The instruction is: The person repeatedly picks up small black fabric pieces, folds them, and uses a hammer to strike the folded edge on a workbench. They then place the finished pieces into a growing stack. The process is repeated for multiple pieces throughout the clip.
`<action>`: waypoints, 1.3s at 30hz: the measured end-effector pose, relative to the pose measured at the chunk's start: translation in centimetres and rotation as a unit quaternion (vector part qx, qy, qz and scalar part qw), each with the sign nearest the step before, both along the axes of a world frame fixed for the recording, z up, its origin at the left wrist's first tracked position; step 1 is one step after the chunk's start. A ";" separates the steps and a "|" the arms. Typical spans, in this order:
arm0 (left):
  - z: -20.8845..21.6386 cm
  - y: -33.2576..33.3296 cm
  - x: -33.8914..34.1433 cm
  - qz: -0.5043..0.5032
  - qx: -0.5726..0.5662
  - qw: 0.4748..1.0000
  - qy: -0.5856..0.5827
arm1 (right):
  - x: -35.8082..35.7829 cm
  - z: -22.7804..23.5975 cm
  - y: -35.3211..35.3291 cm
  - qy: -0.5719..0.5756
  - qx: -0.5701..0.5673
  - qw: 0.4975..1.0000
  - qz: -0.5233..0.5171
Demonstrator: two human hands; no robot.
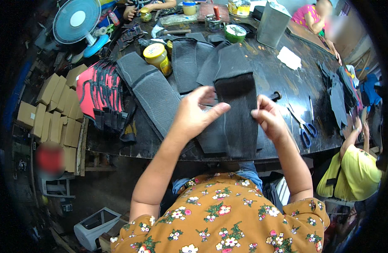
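Note:
A long black material piece (240, 118) lies in front of me near the table's front edge, its darker band showing at the upper part. My right hand (270, 117) pinches at the right edge of this piece with thumb and forefinger. My left hand (202, 110) is at its left side, thumb and fingers spread apart, slightly blurred. Beyond and to the left lie more dark grey pieces (185, 63), and a long grey strip (154, 90) slants toward me. Blue-handled scissors (304, 130) rest right of my right hand, near a small black spool (277, 95).
Stacked pink-and-black pieces (101, 92) and a yellow-lidded jar (157, 57) stand left. A green tub (235, 33), a metal can (274, 24) and a white paper (289, 57) are farther back. Other people sit around the table; a fan (78, 19) stands far left.

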State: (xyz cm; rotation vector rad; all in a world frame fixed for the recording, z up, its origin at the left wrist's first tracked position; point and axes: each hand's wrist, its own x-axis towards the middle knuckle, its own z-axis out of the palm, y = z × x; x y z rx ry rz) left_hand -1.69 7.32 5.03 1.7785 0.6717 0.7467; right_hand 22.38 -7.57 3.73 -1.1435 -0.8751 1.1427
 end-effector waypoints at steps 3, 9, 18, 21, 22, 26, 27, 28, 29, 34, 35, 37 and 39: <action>-1.7 -3.3 3.6 -0.056 -0.209 0.960 -0.177 | -2.6 -1.3 -3.1 -0.012 -0.012 0.999 0.029; -3.1 -5.0 3.8 -0.096 -0.201 0.954 -0.200 | -3.4 -0.9 -3.5 0.191 0.024 0.981 0.021; -1.9 -5.3 1.3 -0.124 -0.200 0.962 -0.139 | -4.8 -0.7 -1.9 0.192 -0.033 0.980 -0.046; -1.7 -5.0 1.1 -0.134 -0.258 0.945 -0.153 | -5.3 -0.4 -2.3 0.156 0.005 0.987 -0.036; -1.8 -5.2 1.2 -0.132 -0.258 0.938 -0.190 | -5.3 -0.3 -2.5 0.141 0.002 0.989 -0.036; -2.1 -5.8 1.4 -0.140 -0.270 0.931 -0.202 | -5.3 -0.2 -3.2 0.118 0.012 0.993 -0.024; -2.2 -5.9 1.3 -0.143 -0.270 0.930 -0.204 | -5.4 -0.3 -3.3 0.127 0.014 0.991 -0.027; -2.4 -6.0 1.3 -0.139 -0.271 0.930 -0.205 | -5.5 -0.4 -3.5 0.135 0.022 0.990 -0.030; -2.5 -6.2 1.3 -0.138 -0.282 0.925 -0.216 | -5.7 -0.6 -3.5 0.144 0.030 0.989 -0.033; -3.5 -6.8 2.1 -0.117 -0.297 0.917 -0.239 | -6.6 -1.6 -3.7 0.152 0.002 0.986 -0.061; -3.6 -6.8 2.2 -0.117 -0.279 0.925 -0.228 | -6.7 -1.7 -3.7 0.141 -0.015 0.987 -0.069; -3.8 -6.7 2.2 -0.116 -0.245 0.942 -0.200 | -6.7 -1.9 -3.9 0.143 -0.009 0.987 -0.069; -3.9 -6.5 2.0 -0.127 -0.303 0.918 -0.221 | -6.4 -2.1 -4.1 0.132 0.016 0.988 -0.073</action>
